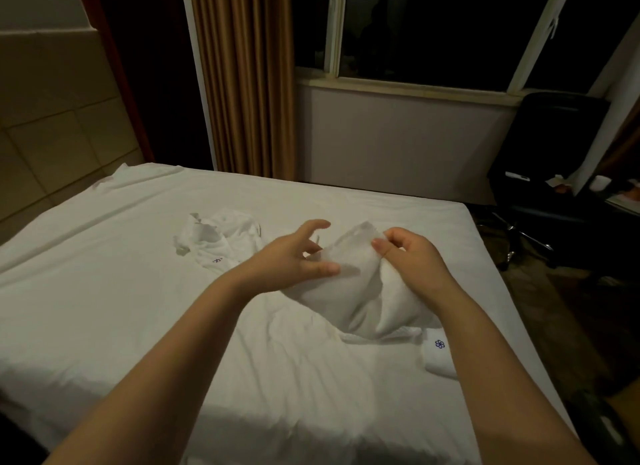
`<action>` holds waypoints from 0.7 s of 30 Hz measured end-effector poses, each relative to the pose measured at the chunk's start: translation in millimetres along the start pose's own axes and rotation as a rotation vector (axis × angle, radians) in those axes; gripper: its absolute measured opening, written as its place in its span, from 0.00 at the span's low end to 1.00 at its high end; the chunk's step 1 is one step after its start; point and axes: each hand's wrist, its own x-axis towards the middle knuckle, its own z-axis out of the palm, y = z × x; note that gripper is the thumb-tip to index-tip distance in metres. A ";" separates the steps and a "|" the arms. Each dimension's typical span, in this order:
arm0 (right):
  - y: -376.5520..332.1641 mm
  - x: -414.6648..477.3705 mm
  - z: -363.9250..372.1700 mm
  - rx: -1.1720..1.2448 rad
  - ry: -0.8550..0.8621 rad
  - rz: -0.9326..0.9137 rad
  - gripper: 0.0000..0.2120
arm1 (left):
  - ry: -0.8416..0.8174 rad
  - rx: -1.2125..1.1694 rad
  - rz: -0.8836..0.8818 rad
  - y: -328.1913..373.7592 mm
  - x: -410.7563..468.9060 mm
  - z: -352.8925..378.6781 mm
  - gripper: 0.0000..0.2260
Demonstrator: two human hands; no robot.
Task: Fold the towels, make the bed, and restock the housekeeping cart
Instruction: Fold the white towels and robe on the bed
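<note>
Towel: bunched white terry towel [349, 291] hanging below right fingertips, bottom resting on white-sheeted bed [138, 291].
Right hand [412, 253]: thumb and fingers pinching towel's top edge.
Left hand [294, 256]: fingers spreading wide, gripping nothing, thumb tip touching towel's left side.
Others: crumpled white logo towel [214, 243] lying left of left fingers; small folded white towel [440, 357] lying below right fingers.

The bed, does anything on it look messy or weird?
Yes. A crumpled towel lies in an unfolded heap toward the far side of the bed, and the sheet near the front is wrinkled. The bunched towel in the right hand isn't folded yet.
</note>
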 end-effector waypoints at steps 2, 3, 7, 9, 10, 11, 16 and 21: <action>-3.4 -1.0 3.6 0.037 -0.062 -0.001 0.12 | -0.001 0.010 0.015 4.3 4.8 5.3 0.32; -4.5 -1.3 5.3 0.048 -0.086 -0.004 0.11 | 0.009 0.004 0.035 6.5 7.4 7.7 0.31; -5.8 -2.9 8.1 0.037 -0.122 -0.031 0.09 | 0.023 0.059 0.075 11.3 15.5 13.3 0.21; -5.0 -4.2 8.0 0.022 -0.150 -0.036 0.09 | 0.023 0.017 0.070 9.3 19.0 13.0 0.16; -3.7 -3.9 7.8 0.011 -0.156 -0.037 0.08 | 0.025 -0.025 0.071 8.2 19.7 13.6 0.15; -3.0 -3.3 7.1 0.003 -0.131 -0.042 0.08 | 0.044 -0.060 0.081 6.3 19.8 14.4 0.13; 18.8 9.5 -23.1 0.025 0.522 0.061 0.05 | 0.468 -0.173 0.048 -20.0 14.9 2.4 0.08; 39.9 11.4 -40.9 -0.002 0.660 0.186 0.09 | 0.517 -0.212 -0.086 -39.2 9.3 -4.1 0.09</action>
